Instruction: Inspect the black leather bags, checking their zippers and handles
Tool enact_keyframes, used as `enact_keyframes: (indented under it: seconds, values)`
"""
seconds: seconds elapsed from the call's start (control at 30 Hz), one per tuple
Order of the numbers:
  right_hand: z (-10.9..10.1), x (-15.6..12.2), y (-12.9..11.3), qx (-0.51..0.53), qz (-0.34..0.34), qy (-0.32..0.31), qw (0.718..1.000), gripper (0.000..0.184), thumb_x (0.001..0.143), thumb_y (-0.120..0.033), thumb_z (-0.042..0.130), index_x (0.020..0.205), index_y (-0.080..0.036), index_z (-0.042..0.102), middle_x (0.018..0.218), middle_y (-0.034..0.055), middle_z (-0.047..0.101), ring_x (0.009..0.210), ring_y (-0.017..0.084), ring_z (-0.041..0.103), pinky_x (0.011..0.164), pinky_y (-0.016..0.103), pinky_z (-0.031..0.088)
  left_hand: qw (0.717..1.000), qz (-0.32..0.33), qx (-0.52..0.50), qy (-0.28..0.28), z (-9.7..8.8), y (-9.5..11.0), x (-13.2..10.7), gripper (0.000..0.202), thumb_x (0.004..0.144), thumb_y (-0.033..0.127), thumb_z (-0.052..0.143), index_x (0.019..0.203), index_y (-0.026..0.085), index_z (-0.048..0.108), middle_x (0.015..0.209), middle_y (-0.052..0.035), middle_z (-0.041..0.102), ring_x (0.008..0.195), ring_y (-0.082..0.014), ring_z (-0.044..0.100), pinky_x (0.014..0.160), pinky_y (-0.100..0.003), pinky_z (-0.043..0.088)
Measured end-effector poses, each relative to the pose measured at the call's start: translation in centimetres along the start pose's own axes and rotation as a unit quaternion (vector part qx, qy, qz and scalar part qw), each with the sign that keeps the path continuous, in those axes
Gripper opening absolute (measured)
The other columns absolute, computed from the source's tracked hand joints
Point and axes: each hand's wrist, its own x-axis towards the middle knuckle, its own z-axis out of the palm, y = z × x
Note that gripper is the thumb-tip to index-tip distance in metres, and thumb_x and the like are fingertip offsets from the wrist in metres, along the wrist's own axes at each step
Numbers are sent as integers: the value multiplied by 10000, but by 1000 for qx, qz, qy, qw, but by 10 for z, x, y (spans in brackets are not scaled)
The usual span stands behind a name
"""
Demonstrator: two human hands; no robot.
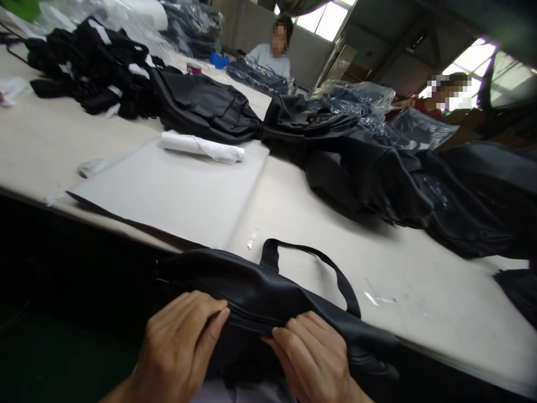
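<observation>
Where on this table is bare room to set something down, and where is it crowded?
Bare tabletop lies between the black bag and the dark bag heap on the right. The grey sheet is free this side of the white roll. The far side is crowded: black strap pile, plastic-wrapped bags.

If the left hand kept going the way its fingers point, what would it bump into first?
Probably the right hand. The left hand grips the black bag, fingers aimed right along its seam toward the other's fingertips, though depth is hard to judge.
</observation>
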Motion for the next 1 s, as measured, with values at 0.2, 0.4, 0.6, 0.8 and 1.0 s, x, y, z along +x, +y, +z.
enact_keyframes:
  seconds: [0.2,0.4,0.6,0.8,1.0]
  values:
    - [-5,-4,5,48,38,-19,998,199,957,-2,565,831,-151,529,626,-7,442,577,135,346,577,328,228,981,-192,21,-11,-14,-31,-36,137,1022,327,525,940,254,607,1054,5,581,991,-97,595,962,-145,406]
    - [-2,-3,4,60,37,-5,997,168,948,12,559,860,-132,556,620,-16,415,574,135,314,573,335,206,946,-314,72,40,-17,-41,-54,243,931,478,572,843,272,667,1165,-26,554,1105,-213,563,1037,-344,403]
    - [-6,1,2,71,43,-28,996,303,943,7,556,702,-159,476,626,-13,381,598,131,263,570,338,204,859,-507,-21,-64,-30,-54,-44,500,720,755,572,761,263,645,1271,-58,618,1252,-342,566,1167,-567,339]
    - [-5,-2,3,79,50,-28,995,310,954,11,522,681,-137,509,626,-11,387,599,131,256,568,337,210,811,-581,-13,-69,-34,-64,-35,723,464,939,636,693,254,673,1287,-74,630,1290,-347,550,1235,-514,271]
    - [-4,-1,7,87,41,-24,995,317,956,12,519,674,-132,512,619,-12,388,598,131,251,565,334,201,798,-601,-35,-35,-34,-65,-27,677,406,868,736,645,236,690,1212,-79,724,1188,-373,636,1126,-518,452]
